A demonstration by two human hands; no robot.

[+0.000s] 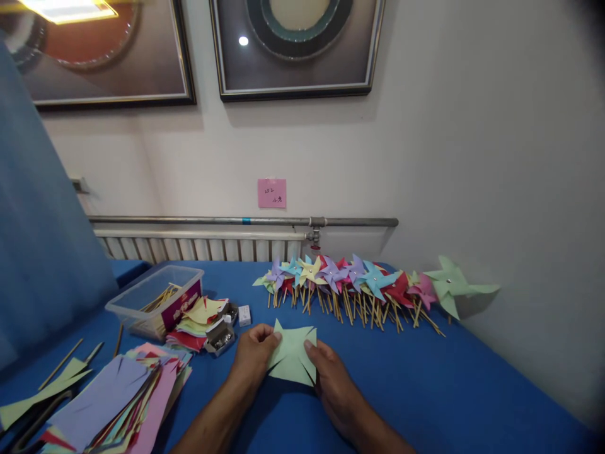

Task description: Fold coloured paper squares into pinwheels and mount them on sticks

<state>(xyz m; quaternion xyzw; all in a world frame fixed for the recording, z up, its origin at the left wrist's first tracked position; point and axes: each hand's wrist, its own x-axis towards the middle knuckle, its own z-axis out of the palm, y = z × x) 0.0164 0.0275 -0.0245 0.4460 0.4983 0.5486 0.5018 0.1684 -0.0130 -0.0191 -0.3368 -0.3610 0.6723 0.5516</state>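
A pale green paper square (293,353), slit inward from its corners, is held up just above the blue table. My left hand (258,350) pinches its left edge between thumb and fingers. On the opposite edge, my right hand (326,372) grips with the thumb on top and the other fingers behind the sheet. Nearest to my left hand are small open boxes of metal pins (220,337) and a little white box (244,315). Finished paper pinwheels (331,274) on sticks lie in a row beyond both hands, with a large green pinwheel (449,284) at the right end.
Left of my hands lies a stack of coloured slit paper (108,397), with scissors (40,419) and green strips (42,394) beside it. A clear plastic tub (142,290) holds sticks. Behind the blue table (406,384) are a radiator (212,247) and wall; a blue curtain (47,208) hangs left.
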